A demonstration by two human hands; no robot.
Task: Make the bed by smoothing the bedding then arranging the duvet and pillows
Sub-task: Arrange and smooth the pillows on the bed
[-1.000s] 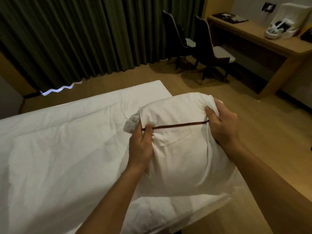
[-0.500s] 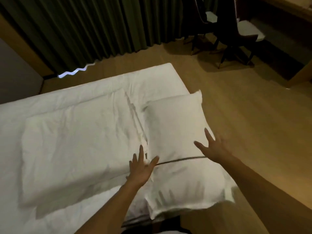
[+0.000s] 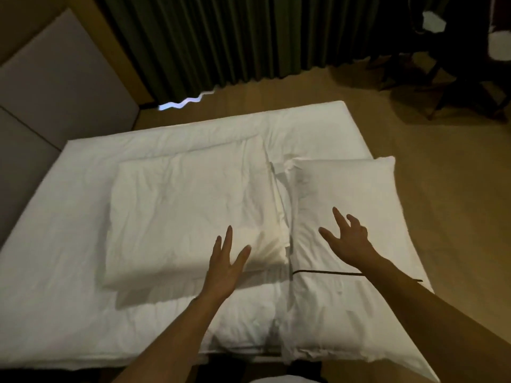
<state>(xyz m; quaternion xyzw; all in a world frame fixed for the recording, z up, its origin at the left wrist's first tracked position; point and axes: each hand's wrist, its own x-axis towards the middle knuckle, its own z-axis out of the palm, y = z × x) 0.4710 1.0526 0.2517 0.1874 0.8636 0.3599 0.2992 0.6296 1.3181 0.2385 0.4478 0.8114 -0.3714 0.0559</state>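
— On the white-sheeted bed (image 3: 69, 272), what lies under you?

— A folded white duvet (image 3: 179, 217) lies flat in the middle, and just beside it, touching its edge, a plump white pillow (image 3: 345, 189) with a thin dark stripe (image 3: 331, 272) across it, along the bed's right side.

— And your hands?

— Both empty. My left hand (image 3: 224, 269) has its fingers spread wide at the duvet's near corner; my right hand (image 3: 349, 239) is splayed over the pillow. Whether either touches the cloth I cannot tell.

— What stands around?

— Dark green pleated curtains (image 3: 235, 37) behind the bed, a grey padded headboard (image 3: 55, 92) on the left, and dark chairs (image 3: 456, 64) on the wooden floor (image 3: 442, 189), well apart on the right.
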